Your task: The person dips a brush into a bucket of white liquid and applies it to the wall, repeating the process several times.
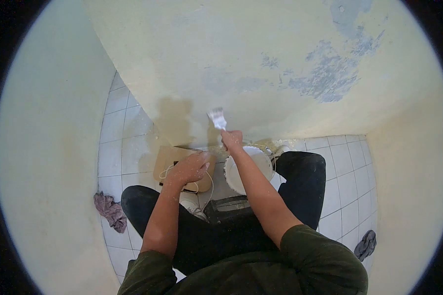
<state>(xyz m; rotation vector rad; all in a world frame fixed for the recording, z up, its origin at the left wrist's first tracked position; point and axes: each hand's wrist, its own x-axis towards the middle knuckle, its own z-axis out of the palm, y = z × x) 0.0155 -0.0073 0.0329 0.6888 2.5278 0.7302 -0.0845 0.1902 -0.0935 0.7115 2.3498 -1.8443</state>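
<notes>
My right hand [232,141] is closed round the handle of a paintbrush [217,118], whose pale bristles point up and left at the lower part of the wall [261,113]. Below that hand stands a round white bucket [235,178], partly hidden by my right forearm. My left hand [193,168] hangs above a brown cardboard piece [166,158] with a white cord near it. Its fingers are curled together, and I cannot make out whether anything is between them.
Grey-blue patches [330,73] mark the wall at the upper right. A crumpled mauve cloth [111,212] lies on the tiled floor [135,160] at the left, and a dark grey cloth [365,245] at the right. Side walls stand close on both sides.
</notes>
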